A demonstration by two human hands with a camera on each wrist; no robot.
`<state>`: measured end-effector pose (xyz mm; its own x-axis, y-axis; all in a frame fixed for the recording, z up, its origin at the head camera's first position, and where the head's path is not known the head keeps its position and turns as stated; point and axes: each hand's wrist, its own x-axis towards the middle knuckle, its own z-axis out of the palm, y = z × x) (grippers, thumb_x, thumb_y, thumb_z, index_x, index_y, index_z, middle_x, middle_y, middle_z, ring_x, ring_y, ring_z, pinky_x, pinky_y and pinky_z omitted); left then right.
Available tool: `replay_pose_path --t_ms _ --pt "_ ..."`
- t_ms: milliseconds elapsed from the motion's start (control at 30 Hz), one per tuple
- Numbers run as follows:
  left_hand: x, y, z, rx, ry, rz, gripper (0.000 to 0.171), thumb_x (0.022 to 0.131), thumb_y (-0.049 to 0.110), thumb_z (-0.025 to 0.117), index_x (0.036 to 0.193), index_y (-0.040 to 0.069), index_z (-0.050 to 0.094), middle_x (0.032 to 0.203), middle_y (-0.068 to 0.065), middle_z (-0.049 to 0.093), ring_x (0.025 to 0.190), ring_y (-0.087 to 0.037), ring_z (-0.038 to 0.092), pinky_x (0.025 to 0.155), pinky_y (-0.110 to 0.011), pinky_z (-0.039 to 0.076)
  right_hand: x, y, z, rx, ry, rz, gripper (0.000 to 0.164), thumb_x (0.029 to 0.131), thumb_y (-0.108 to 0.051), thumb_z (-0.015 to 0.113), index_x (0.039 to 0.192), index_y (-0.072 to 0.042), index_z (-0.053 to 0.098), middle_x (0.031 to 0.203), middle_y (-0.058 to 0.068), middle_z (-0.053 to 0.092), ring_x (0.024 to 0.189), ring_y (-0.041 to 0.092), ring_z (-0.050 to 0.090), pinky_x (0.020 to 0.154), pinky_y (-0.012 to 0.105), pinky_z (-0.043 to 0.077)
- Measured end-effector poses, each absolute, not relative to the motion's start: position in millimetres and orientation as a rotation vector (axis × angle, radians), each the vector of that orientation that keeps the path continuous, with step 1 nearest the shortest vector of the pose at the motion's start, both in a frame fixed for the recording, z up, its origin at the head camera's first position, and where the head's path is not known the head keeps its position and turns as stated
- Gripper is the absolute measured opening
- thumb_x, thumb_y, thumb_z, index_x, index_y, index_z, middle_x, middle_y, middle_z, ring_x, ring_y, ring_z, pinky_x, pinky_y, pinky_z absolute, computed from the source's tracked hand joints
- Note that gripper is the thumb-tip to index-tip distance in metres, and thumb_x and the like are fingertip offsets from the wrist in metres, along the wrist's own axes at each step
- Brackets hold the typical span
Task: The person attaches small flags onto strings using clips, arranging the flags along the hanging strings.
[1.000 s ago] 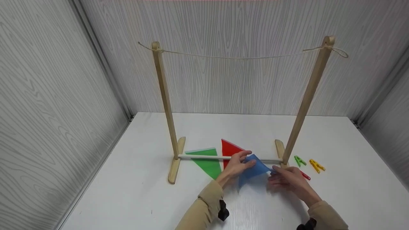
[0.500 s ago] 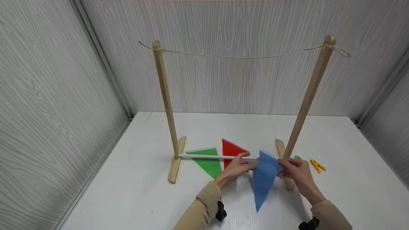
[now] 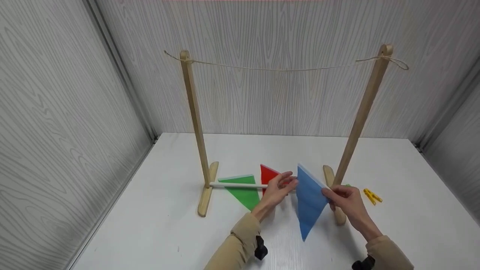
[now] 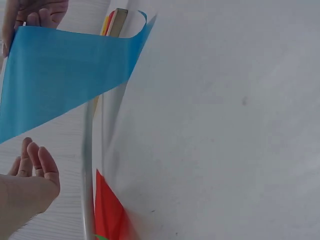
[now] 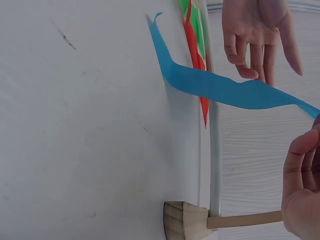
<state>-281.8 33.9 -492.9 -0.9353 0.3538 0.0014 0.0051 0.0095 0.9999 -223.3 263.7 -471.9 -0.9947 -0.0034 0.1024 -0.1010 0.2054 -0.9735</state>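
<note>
A blue triangular flag [image 3: 309,202] hangs with its tip down, its white top edge slanting, in front of the stand's white crossbar [image 3: 240,185]. My right hand [image 3: 348,206] pinches that flag at its right corner between thumb and fingers. Close to the opposite corner is my left hand [image 3: 276,193], its fingers loosely extended; in the left wrist view a gap shows between this hand [image 4: 32,185] and the flag [image 4: 60,75]. A green flag [image 3: 243,193] lies beneath the crossbar, and a red flag [image 3: 268,173] is partly covered by my left hand.
Two wooden posts, left [image 3: 195,112] and right [image 3: 362,112], rise from flat feet on the white table [image 3: 150,232]. A thin string [image 3: 262,69] is tied between their tops. Right of the stand lies a yellow clothespin [image 3: 372,196]; a green one is mostly hidden.
The blue flag has been lifted from its folded, tilted position and now hangs spread out. My right hand has moved slightly up, covering the red clothespin; the left hand has come off the flag.
</note>
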Motion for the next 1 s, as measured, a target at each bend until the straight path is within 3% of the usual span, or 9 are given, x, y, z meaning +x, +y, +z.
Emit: replay_pose_path --t_ms 167,333,467,733,900,1000 --pt "-281 33 -488 0.406 2.079 2.063 0.056 0.097 0.033 0.067 0.146 0.011 0.05 0.14 -0.009 0.063 0.12 -0.019 0.061 0.104 -0.037 0.053 -224 263 -471 0.134 -2.489 1.832 0.022 0.096 -0.014 0.068 0.101 0.007 0.07 0.07 -0.004 0.06 0.06 0.011 0.055 0.057 0.022 0.05" --pt "-281 31 -483 0.396 2.017 2.169 0.052 0.095 0.027 0.071 0.143 0.013 0.055 0.125 -0.009 0.071 0.108 -0.014 0.066 0.103 -0.036 0.054 -225 263 -470 0.169 -2.602 1.766 0.025 0.096 -0.018 0.069 0.106 0.004 0.072 0.074 -0.004 0.064 0.063 0.009 0.054 0.057 0.023 0.049" --pt "-281 30 -482 0.405 1.993 2.222 0.039 0.093 0.022 0.073 0.131 0.014 0.065 0.106 -0.007 0.076 0.093 -0.009 0.067 0.097 -0.036 0.056 -225 263 -470 0.151 -2.619 1.732 0.026 0.096 -0.019 0.069 0.108 0.003 0.073 0.076 -0.004 0.066 0.065 0.01 0.054 0.057 0.024 0.049" --pt "-283 30 -484 0.439 2.119 2.189 0.022 0.09 0.02 0.077 0.104 0.003 0.077 0.086 0.001 0.073 0.079 -0.009 0.062 0.072 -0.02 0.05 -225 266 -472 0.069 -2.425 1.822 0.024 0.096 -0.011 0.067 0.112 0.007 0.069 0.072 -0.003 0.06 0.06 0.014 0.053 0.054 0.023 0.047" --pt "-283 28 -482 0.425 2.157 2.162 0.021 0.09 0.023 0.077 0.101 0.004 0.078 0.086 -0.002 0.073 0.079 -0.01 0.061 0.072 -0.02 0.05 -226 269 -474 -0.019 -2.347 1.881 0.029 0.099 -0.015 0.065 0.118 0.007 0.066 0.078 -0.007 0.066 0.068 0.014 0.058 0.058 0.021 0.051" --pt "-283 27 -481 0.404 2.17 2.167 0.022 0.09 0.024 0.077 0.102 0.006 0.078 0.088 -0.003 0.074 0.08 -0.012 0.063 0.077 -0.026 0.056 -226 272 -477 -0.091 -2.293 1.899 0.033 0.099 -0.021 0.066 0.119 0.005 0.066 0.083 -0.007 0.07 0.074 0.016 0.061 0.061 0.02 0.053"
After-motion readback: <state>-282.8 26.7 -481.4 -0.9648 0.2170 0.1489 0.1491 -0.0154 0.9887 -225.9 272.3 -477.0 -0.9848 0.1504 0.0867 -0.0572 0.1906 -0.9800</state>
